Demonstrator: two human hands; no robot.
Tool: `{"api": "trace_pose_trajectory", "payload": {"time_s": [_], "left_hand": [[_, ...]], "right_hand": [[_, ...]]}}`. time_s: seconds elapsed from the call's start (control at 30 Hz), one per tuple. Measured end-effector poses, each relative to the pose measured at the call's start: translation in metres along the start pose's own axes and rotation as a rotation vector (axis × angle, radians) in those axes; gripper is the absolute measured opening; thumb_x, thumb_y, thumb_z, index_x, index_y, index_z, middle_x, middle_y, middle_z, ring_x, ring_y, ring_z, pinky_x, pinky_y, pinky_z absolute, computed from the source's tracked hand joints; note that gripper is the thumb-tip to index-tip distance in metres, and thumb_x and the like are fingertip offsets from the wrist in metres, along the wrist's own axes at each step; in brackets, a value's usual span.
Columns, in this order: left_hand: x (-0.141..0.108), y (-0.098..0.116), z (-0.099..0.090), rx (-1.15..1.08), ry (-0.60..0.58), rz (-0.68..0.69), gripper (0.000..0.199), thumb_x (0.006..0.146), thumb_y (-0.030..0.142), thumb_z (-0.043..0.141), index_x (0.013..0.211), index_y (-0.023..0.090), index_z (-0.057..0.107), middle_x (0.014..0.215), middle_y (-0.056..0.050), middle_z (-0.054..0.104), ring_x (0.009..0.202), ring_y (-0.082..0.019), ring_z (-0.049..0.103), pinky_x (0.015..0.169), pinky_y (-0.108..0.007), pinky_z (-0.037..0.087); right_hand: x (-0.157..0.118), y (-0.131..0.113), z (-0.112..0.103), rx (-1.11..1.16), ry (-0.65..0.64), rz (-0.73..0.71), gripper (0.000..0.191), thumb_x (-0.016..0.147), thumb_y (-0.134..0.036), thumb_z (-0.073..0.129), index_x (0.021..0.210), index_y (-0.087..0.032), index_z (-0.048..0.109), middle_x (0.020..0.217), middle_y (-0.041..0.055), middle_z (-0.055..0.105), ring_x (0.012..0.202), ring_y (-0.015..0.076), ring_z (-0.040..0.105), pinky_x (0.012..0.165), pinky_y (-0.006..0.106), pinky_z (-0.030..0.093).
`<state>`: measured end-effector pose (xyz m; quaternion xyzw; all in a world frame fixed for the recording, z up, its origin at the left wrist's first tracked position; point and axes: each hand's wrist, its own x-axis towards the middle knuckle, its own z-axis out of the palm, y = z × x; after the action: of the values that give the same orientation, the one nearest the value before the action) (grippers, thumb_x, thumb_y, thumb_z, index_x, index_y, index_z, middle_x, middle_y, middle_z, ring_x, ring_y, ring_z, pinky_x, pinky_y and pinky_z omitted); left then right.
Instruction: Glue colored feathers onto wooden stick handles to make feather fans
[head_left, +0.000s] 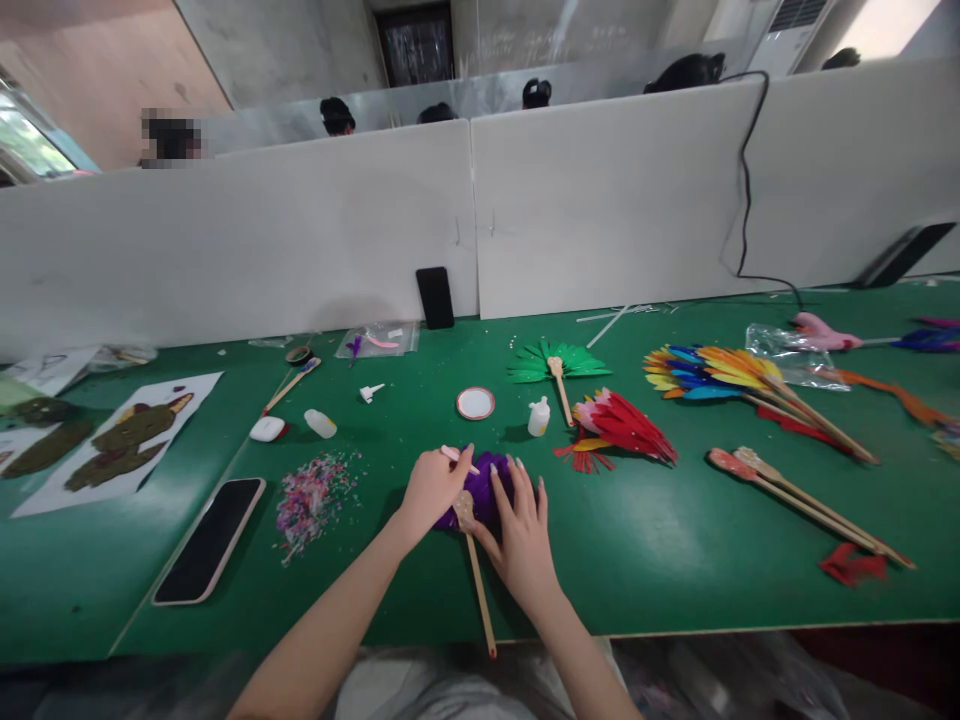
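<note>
Two-handed, at six o'clock — pinching pink stick (450,453) with left fingers (459,479), spreading right fingers (524,499) over purple bundle (485,503).

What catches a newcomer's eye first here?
Likely the purple bunch between the left hand and right hand on the green table. Next, the red bundle to its right and the multicoloured bundle farther right. Left lies a heap of colourful bits beside a phone.
</note>
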<state>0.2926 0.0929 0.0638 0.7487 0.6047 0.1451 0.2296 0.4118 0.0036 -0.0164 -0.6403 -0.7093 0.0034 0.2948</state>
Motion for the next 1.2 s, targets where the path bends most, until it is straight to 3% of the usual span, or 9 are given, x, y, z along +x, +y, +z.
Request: {"api": "trace_pose_trajectory", "payload": {"time_s": [0.23, 0.5, 0.6, 0.67, 0.73, 0.83, 1.03, 1.2], "left_hand": [[-0.008, -0.010, -0.026, -0.051, 0.093, -0.033, 0.051, 0.088, 0.046, 0.035, 0.045, 0.020, 0.041, 0.042, 0.000, 0.049, 0.048, -0.014, 0.055, 0.054, -0.024, 0.034], [-0.020, -0.020, -0.048, -0.245, 0.221, -0.090, 0.050, 0.084, 0.049, 0.042, 0.043, 0.020, 0.044, 0.033, 0.004, 0.035, 0.039, -0.012, 0.044, 0.048, -0.023, 0.031], [-0.025, -0.016, -0.047, -0.428, 0.161, -0.115, 0.050, 0.083, 0.050, 0.043, 0.042, 0.020, 0.044, 0.031, 0.005, 0.028, 0.033, -0.009, 0.034, 0.043, -0.023, 0.027], [-0.028, -0.009, -0.043, -0.574, 0.083, -0.139, 0.050, 0.081, 0.051, 0.045, 0.043, 0.019, 0.044, 0.030, 0.006, 0.025, 0.031, -0.007, 0.028, 0.040, -0.023, 0.023], [-0.033, 0.002, -0.039, -0.740, -0.009, -0.177, 0.049, 0.079, 0.053, 0.047, 0.044, 0.019, 0.043, 0.030, 0.008, 0.022, 0.030, -0.005, 0.022, 0.037, -0.022, 0.017], [-0.039, 0.020, -0.036, -0.983, -0.129, -0.255, 0.046, 0.073, 0.055, 0.055, 0.049, 0.017, 0.042, 0.034, 0.008, 0.027, 0.031, -0.003, 0.021, 0.036, -0.021, 0.012], [-0.046, 0.035, -0.036, -1.146, -0.248, -0.298, 0.046, 0.071, 0.053, 0.059, 0.051, 0.017, 0.040, 0.032, 0.010, 0.023, 0.031, -0.002, 0.020, 0.036, -0.018, 0.012], [-0.048, 0.029, -0.038, -1.140, -0.335, -0.268, 0.049, 0.071, 0.056, 0.059, 0.047, 0.017, 0.039, 0.029, 0.010, 0.021, 0.030, -0.003, 0.022, 0.036, -0.019, 0.014]], "right_hand": [[-0.002, 0.001, 0.004, 0.020, 0.027, 0.008, 0.063, 0.087, -0.047, 0.046, 0.137, -0.011, 0.036, 0.143, 0.0216, 0.035, 0.134, 0.0323, 0.027, 0.104, 0.056, 0.024], [0.002, 0.002, -0.006, 0.148, 0.043, 0.082, 0.059, 0.089, -0.038, 0.047, 0.139, -0.012, 0.031, 0.142, 0.0208, 0.034, 0.133, 0.0313, 0.027, 0.104, 0.057, 0.024], [0.006, 0.004, -0.019, 0.310, 0.105, 0.161, 0.050, 0.088, -0.036, 0.048, 0.132, -0.013, 0.041, 0.132, 0.0189, 0.046, 0.127, 0.0297, 0.038, 0.104, 0.057, 0.025], [0.010, 0.003, -0.032, 0.474, 0.122, 0.180, 0.042, 0.086, -0.035, 0.053, 0.124, -0.017, 0.050, 0.120, 0.0153, 0.056, 0.116, 0.0272, 0.049, 0.100, 0.052, 0.035], [0.016, -0.001, -0.048, 0.651, 0.108, 0.170, 0.034, 0.083, -0.033, 0.059, 0.113, -0.019, 0.057, 0.108, 0.0120, 0.063, 0.103, 0.0242, 0.058, 0.090, 0.042, 0.048], [0.026, -0.011, -0.071, 0.817, 0.057, 0.175, 0.029, 0.079, -0.028, 0.064, 0.106, -0.019, 0.062, 0.095, 0.0083, 0.069, 0.084, 0.0201, 0.064, 0.076, 0.033, 0.054], [0.036, -0.025, -0.100, 0.864, 0.043, 0.287, 0.012, 0.079, -0.026, 0.062, 0.074, -0.017, 0.068, 0.067, 0.0031, 0.070, 0.059, 0.0152, 0.064, 0.058, 0.026, 0.053], [0.032, -0.020, -0.116, 0.835, -0.139, 0.213, 0.015, 0.082, -0.028, 0.059, 0.079, -0.018, 0.071, 0.068, 0.0019, 0.072, 0.061, 0.0158, 0.065, 0.057, 0.023, 0.050]]}}
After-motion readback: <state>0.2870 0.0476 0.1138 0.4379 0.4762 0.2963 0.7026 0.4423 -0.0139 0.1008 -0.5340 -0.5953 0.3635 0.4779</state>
